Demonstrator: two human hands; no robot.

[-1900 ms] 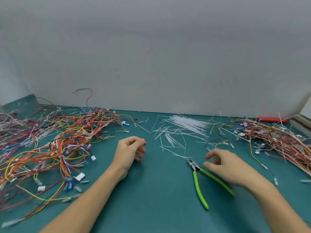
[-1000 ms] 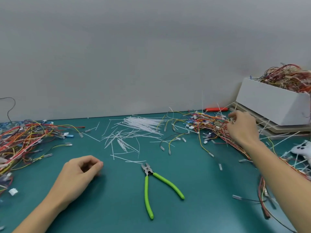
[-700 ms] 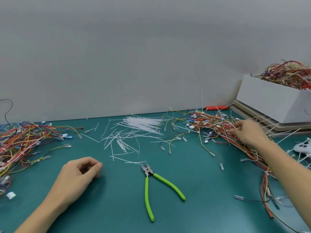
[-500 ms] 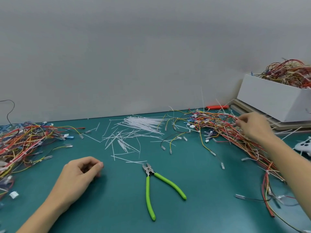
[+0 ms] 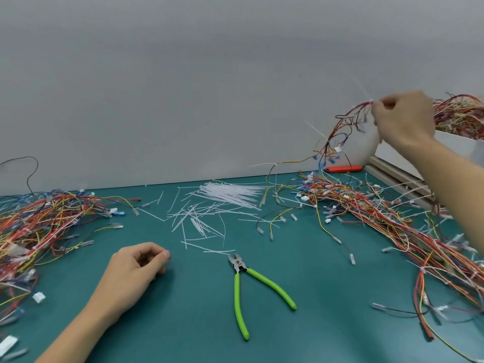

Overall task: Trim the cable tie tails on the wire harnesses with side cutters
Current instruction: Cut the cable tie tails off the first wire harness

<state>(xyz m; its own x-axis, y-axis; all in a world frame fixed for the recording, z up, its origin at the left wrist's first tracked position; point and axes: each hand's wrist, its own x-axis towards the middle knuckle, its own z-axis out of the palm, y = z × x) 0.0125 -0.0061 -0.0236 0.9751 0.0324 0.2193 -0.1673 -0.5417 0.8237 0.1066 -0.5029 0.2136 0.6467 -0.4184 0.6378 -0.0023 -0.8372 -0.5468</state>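
Progress, judged from the desk (image 5: 199, 323): a scatter of cut tie tails (image 5: 204, 218) lies mid-desk with a neat bundle of white cable ties (image 5: 230, 192) behind it, so a fair number of trims look done; the harness pile on my left (image 5: 39, 221) I take to be the finished lot, though I cannot confirm tail lengths at this resolution; the pile on my right (image 5: 379, 218) shows white tails sticking out, and the white box (image 5: 455, 145) at far right holds more wires, so much is left.

Current harness (image 5: 337, 134): lifted clear of the right pile, hanging from my right hand (image 5: 403, 121); fingers pinched together on its upper end, at a tie whose long tail (image 5: 364, 93) points up; a second tail juts out lower down; neither is cut.

Side cutters (image 5: 243, 286): flat on the desk, green handles splayed, blades toward the cut tails; untouched by either hand. Left hand (image 5: 136, 271): resting on the desk just left of the cutters, fingers curled loosely, holding nothing visible.

Against half a second ago: right hand was down at the right pile, fingers in the wires; now it is raised high with one harness drawn out; left hand and cutters unchanged in place.
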